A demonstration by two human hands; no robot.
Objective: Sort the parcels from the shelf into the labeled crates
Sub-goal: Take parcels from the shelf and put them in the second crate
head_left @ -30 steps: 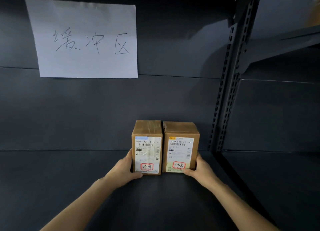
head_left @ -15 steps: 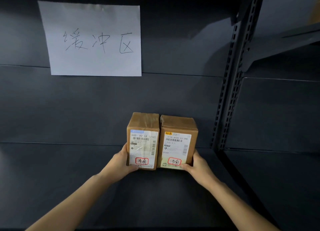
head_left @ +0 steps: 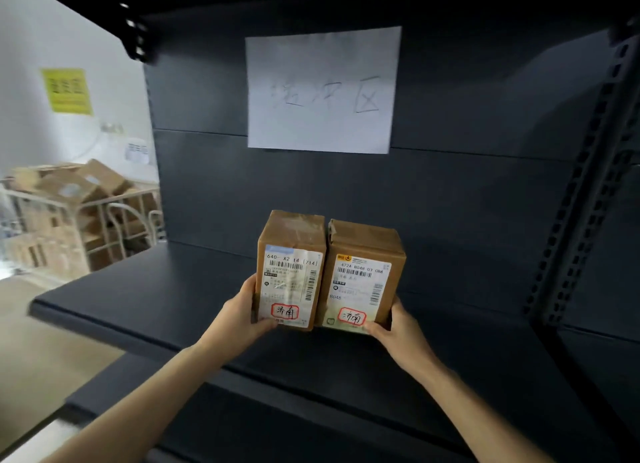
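Two small brown cardboard parcels stand side by side and touching, lifted just above the dark shelf board. Each has a white shipping label with a red-circled handwritten mark at the bottom. My left hand grips the outer left side of the left parcel, thumb on its front. My right hand grips the lower right corner of the right parcel. The two hands squeeze the pair together.
A white paper sign with handwriting hangs on the shelf's back panel. A perforated upright bounds the bay on the right. At far left a wire cage cart holds several cardboard boxes; a yellow notice is on the wall.
The two parcels have come up off the shelf and toward me, still pressed between both hands. My view has swung left, so the wall and cage cart now show.
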